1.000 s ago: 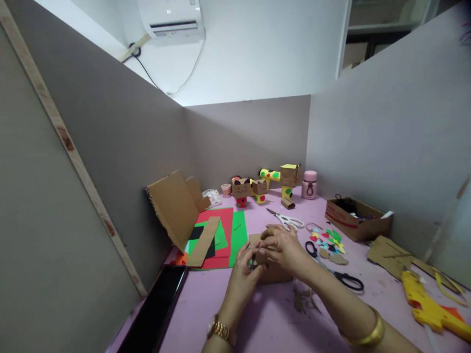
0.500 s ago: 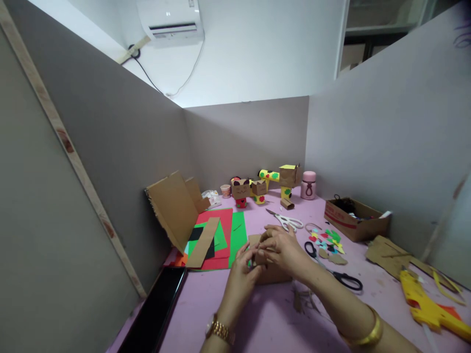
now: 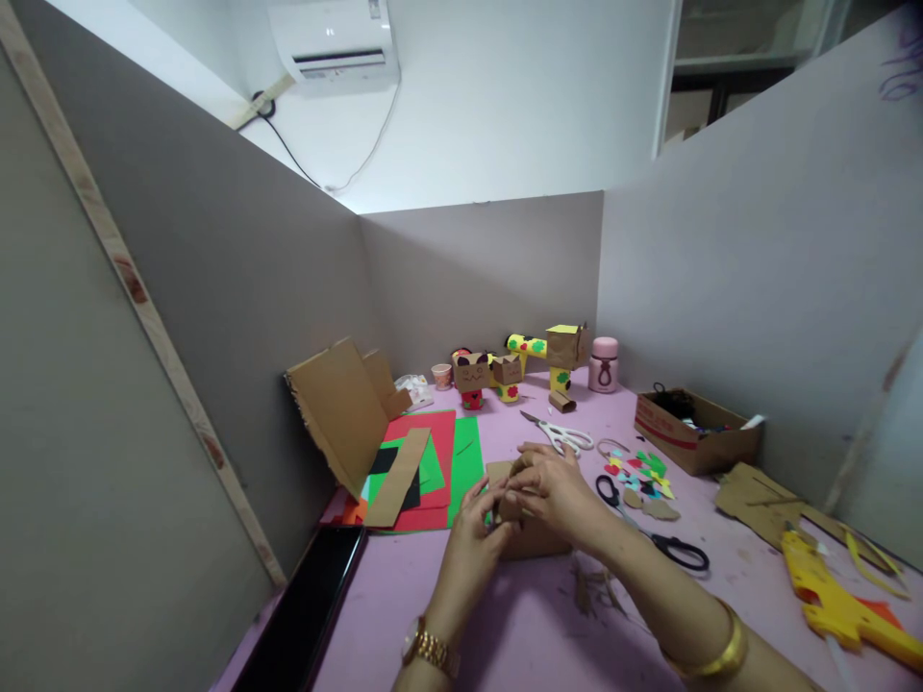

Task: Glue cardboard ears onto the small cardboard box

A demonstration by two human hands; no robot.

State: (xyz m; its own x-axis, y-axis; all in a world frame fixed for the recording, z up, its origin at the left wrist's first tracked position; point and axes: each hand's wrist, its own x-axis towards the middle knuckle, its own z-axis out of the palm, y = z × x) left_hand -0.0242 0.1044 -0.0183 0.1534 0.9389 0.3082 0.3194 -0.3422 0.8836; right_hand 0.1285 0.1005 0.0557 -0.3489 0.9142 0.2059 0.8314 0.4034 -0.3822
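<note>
In lower centre, the cardboard [image 3: 537,540] lies beneath the left hand [image 3: 479,524] and the right hand [image 3: 554,488], its long axis covered; both are curled, any pinch unclear.

Cool, diffuse light; soft shadows; stretched margins

Exposure moderate. Smooth white upper wall [image 3: 497,115] brightest, bluish cast. Tall grey left partition panel [image 3: 252,317] reads dim; pale grey right partition panel [image 3: 728,288] lighter. Diagonal soft-edged shade crosses the flat grey back panel [image 3: 483,288]. Light appears to come from above: blurred shadow on the pinkish-purple tabletop [image 3: 389,605] between the bare forearms. Highlight on the shiny gold bangle [image 3: 725,654]. Fingertips slightly soft. Wide-angle stretch elongates the yellow plastic glue gun [image 3: 826,605]; upper right corner darkens.
</note>
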